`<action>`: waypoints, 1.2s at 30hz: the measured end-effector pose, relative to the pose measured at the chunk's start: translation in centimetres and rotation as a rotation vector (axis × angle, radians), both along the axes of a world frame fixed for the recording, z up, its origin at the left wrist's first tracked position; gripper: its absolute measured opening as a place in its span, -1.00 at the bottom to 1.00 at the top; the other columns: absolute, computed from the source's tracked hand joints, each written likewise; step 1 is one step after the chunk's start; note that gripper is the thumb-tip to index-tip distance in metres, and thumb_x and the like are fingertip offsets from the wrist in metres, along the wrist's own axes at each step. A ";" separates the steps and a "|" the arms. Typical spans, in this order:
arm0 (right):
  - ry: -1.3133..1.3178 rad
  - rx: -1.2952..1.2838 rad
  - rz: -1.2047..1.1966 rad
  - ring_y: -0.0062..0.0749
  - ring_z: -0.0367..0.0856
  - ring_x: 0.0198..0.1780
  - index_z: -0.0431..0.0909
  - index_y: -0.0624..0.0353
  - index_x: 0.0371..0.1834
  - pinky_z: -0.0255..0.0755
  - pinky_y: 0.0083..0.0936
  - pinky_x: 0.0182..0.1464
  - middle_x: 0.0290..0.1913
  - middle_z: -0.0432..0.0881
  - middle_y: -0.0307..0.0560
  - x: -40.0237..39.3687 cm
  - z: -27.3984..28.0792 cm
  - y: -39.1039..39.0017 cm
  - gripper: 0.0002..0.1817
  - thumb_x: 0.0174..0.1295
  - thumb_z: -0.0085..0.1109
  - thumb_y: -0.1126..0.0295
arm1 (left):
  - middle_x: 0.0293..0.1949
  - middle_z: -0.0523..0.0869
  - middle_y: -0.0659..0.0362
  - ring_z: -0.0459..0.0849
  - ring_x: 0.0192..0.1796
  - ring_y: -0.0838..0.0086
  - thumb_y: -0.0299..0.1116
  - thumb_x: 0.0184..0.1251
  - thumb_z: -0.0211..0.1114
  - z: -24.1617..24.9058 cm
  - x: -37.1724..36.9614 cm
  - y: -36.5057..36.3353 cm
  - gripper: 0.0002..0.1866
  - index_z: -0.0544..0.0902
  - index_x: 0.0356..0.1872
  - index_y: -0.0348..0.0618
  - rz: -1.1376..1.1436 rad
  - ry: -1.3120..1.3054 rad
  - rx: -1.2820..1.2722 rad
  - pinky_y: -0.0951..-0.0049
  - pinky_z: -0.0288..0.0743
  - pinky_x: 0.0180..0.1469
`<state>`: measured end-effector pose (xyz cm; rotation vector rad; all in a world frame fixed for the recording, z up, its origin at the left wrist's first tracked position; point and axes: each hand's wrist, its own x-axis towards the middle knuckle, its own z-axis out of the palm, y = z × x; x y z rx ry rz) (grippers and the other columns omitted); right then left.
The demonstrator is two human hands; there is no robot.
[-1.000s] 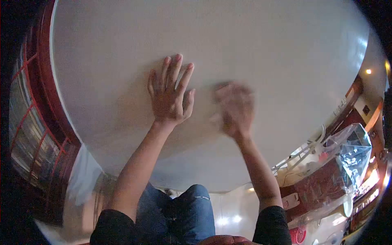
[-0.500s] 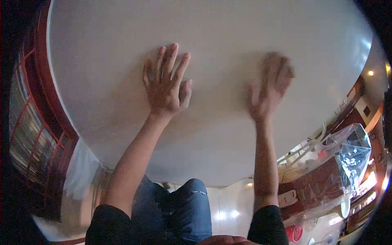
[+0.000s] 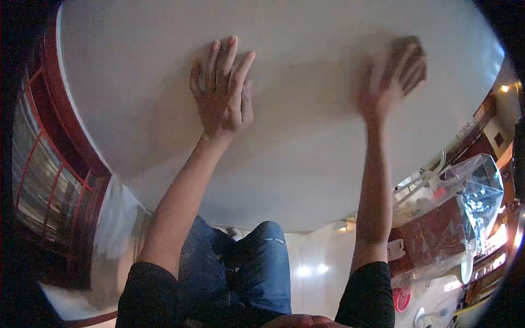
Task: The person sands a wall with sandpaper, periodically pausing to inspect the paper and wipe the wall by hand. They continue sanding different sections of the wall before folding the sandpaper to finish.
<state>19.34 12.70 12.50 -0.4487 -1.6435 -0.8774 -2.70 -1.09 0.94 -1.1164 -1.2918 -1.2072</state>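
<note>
A broad pale wall (image 3: 284, 164) fills most of the view in front of me. My left hand (image 3: 221, 90) lies against it with the fingers spread and holds nothing. Farther right, my right hand (image 3: 396, 79) is at the same wall, smeared by motion. Its fingers look stretched out and tilted to the right, with no object visible in it. Both hands cast soft shadows on the surface.
At the left is a dark red window frame (image 3: 82, 136) with a red grille (image 3: 38, 136). On the right stand a brown item under clear plastic (image 3: 432, 240), a red basket (image 3: 402, 299) and white rails (image 3: 418, 183). Shiny floor tiles (image 3: 311, 281) show below.
My right hand has swept up and to the right across the wall. My left hand sits slightly higher in view, its thumb closer to the fingers. The camera view has shifted a little.
</note>
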 end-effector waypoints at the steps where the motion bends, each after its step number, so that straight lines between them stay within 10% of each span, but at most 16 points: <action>1: -0.028 0.019 -0.021 0.13 -0.17 0.60 0.09 0.10 0.55 -0.36 0.12 0.54 0.59 -0.04 0.17 -0.8 -1.3 -0.6 -0.04 0.15 0.28 -0.09 | 0.52 0.23 0.18 0.13 0.56 0.20 -0.27 0.45 -0.04 -0.1 -0.1 0.0 -0.48 0.33 0.43 0.13 0.007 -0.001 -0.008 -0.15 -0.25 0.49; 3: -0.516 -0.150 -0.213 0.07 -0.21 0.61 0.10 0.02 0.55 -0.36 0.09 0.56 0.60 -0.08 0.11 -2.5 -7.4 -2.9 0.07 0.05 0.26 -0.31 | 0.52 0.24 0.18 0.13 0.56 0.21 -0.26 0.45 -0.04 -0.1 -0.2 0.0 -0.49 0.33 0.42 0.13 0.009 0.004 -0.008 -0.14 -0.26 0.49; 5: -0.869 -0.213 0.257 -0.18 0.12 0.52 0.31 -0.09 0.45 -0.11 -0.18 0.57 0.51 0.21 -0.10 -2.3 -9.6 -5.0 -0.07 0.00 0.34 -0.22 | 0.52 0.24 0.19 0.13 0.56 0.22 -0.24 0.45 -0.04 -0.1 -0.3 0.1 -0.50 0.34 0.41 0.13 -0.018 -0.005 -0.011 -0.12 -0.27 0.49; 7: -0.653 -0.484 0.333 -0.01 -0.10 0.59 0.23 0.00 0.48 -0.28 0.02 0.57 0.52 0.19 -0.08 -1.3 -7.0 -2.8 -0.04 0.05 0.33 -0.20 | 0.52 0.24 0.18 0.14 0.56 0.22 -0.23 0.46 -0.05 0.0 -0.5 0.1 -0.50 0.35 0.41 0.13 0.001 0.009 -0.003 -0.12 -0.26 0.49; 12: 0.090 0.008 0.049 0.00 -0.03 0.58 0.28 0.04 0.44 -0.18 0.08 0.52 0.52 0.18 0.05 -1.1 -1.5 -1.2 -0.12 0.07 0.33 -0.10 | 0.52 0.24 0.17 0.15 0.55 0.22 -0.23 0.49 -0.11 -0.1 -0.2 -0.3 -0.52 0.36 0.40 0.12 0.066 -0.007 -0.028 -0.11 -0.23 0.49; 16: -0.700 -0.165 0.281 -0.05 -0.05 0.59 0.34 -0.19 0.43 -0.21 0.07 0.54 0.56 0.12 -0.08 -1.8 -8.8 -3.8 -0.07 -0.06 0.41 -0.23 | 0.49 0.27 0.01 0.16 0.52 -0.04 -0.29 0.46 -0.09 0.0 -0.4 -0.5 -0.52 0.37 0.38 -0.04 0.055 0.030 -0.056 -0.17 -0.20 0.48; 19: -0.651 -0.338 0.231 -0.02 -0.02 0.57 0.38 -0.25 0.40 -0.32 0.03 0.57 0.55 0.15 -0.06 -0.1 -7.7 -3.2 -0.19 0.03 0.34 -0.15 | 0.50 0.27 0.09 0.16 0.53 0.07 -0.26 0.47 -0.09 0.0 -0.3 0.0 -0.51 0.36 0.40 0.05 0.045 0.039 -0.009 -0.14 -0.20 0.48; 22: 0.090 -0.169 0.190 0.00 -0.07 0.59 0.30 -0.14 0.48 -0.35 0.04 0.57 0.55 0.12 0.08 2.5 -3.0 -0.4 -0.16 0.11 0.26 -0.17 | 0.51 0.27 0.16 0.15 0.55 0.17 -0.23 0.48 -0.10 -0.1 -0.4 0.1 -0.50 0.34 0.42 0.13 0.039 0.017 0.006 -0.11 -0.22 0.48; 25: 0.073 -0.111 0.075 -0.01 -0.14 0.61 0.16 -0.13 0.54 -0.38 0.05 0.57 0.57 0.04 0.11 2.9 -5.4 0.4 -0.08 0.13 0.23 -0.19 | 0.51 0.26 0.16 0.14 0.55 0.17 -0.22 0.49 -0.11 -0.1 -0.5 -0.2 -0.50 0.34 0.43 0.13 0.032 0.017 -0.012 -0.12 -0.23 0.49; 30: -0.842 -0.269 0.127 -0.08 -0.15 0.62 0.20 -0.20 0.53 -0.38 0.08 0.55 0.60 0.02 -0.11 3.3 -14.5 -2.7 -0.15 0.18 0.17 -0.21 | 0.52 0.24 0.19 0.14 0.55 0.19 -0.22 0.48 -0.10 -0.1 -0.5 0.1 -0.50 0.34 0.42 0.15 0.033 0.012 -0.013 -0.12 -0.23 0.49; 34: 0.073 -0.336 -0.053 -0.11 -0.21 0.63 0.26 -0.22 0.50 -0.50 0.15 0.51 0.61 0.02 -0.13 5.3 -8.1 0.4 -0.17 0.16 0.17 -0.21 | 0.51 0.24 0.12 0.14 0.54 0.09 -0.23 0.47 -0.09 0.1 -0.6 -0.2 -0.51 0.35 0.41 0.08 0.042 0.023 -0.031 -0.17 -0.21 0.48; 36: 0.006 -0.326 -0.076 -0.11 -0.24 0.64 0.27 -0.22 0.49 -0.54 0.16 0.51 0.61 0.01 -0.13 4.7 -9.0 -0.2 -0.17 0.15 0.17 -0.23 | 0.49 0.26 0.01 0.14 0.52 -0.04 -0.24 0.47 -0.09 0.0 -0.4 -0.3 -0.51 0.36 0.39 -0.01 0.041 0.041 -0.054 -0.22 -0.20 0.47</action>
